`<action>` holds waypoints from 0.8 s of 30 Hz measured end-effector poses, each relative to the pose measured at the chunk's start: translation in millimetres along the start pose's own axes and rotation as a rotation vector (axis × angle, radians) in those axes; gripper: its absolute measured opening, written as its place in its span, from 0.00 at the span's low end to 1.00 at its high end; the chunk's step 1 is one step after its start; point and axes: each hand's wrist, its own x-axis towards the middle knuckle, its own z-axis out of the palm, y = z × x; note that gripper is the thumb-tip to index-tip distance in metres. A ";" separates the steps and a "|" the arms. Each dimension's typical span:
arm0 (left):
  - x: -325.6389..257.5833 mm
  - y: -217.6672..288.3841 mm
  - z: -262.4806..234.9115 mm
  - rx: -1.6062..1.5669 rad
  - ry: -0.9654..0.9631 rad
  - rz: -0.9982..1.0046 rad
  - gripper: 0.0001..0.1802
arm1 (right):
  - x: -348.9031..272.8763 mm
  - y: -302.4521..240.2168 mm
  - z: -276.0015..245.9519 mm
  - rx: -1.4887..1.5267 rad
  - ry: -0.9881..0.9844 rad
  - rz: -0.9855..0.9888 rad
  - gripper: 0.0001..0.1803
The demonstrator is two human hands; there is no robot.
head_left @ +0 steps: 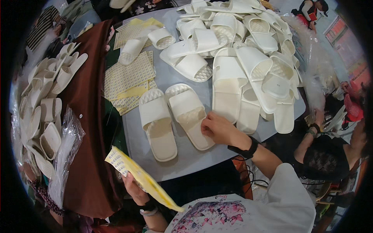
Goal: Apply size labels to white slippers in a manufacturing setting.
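Low at the near side, the left hand (136,190) is raised off the table's near left corner, thumb up, its grip clamped on a yellow sticker sheet (145,176) that slants down toward the person's shirt (217,213). The right forearm comes in from the lower right, a black wristband (252,147) at its wrist, and the right hand (219,127) bends over the heel half of the right-hand slipper (190,114), fingers curled together; whether anything is pinched between them, I cannot tell. Just beside that slipper lies the left-hand slipper (158,128), both cream, open toes pointing away from the person. They rest on a grey table (134,134), with more yellow sheets (128,79) to their left and a heaped slipper pile (241,50) beyond and to the right. Farther left, a brown cloth (87,147) covers another surface, with more slippers and clear plastic (68,155) along its far side. A co-worker in a black top (324,159) sits at the right.
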 end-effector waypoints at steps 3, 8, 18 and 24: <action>11.1 -16.2 -10.5 -0.522 -0.270 -0.059 0.21 | -1.5 -2.8 5.4 0.109 0.081 0.040 0.08; 19.4 -30.0 -7.7 -1.074 -0.541 -0.117 0.31 | -3.2 -8.1 -0.4 0.252 0.135 0.091 0.07; 23.3 -39.9 -31.8 -0.965 -0.557 -0.086 0.30 | 4.7 -8.0 5.0 0.051 0.134 -0.127 0.12; 14.0 -27.7 -14.5 -0.459 -0.156 -0.091 0.21 | 35.1 -52.1 36.2 -0.117 -0.060 -0.220 0.27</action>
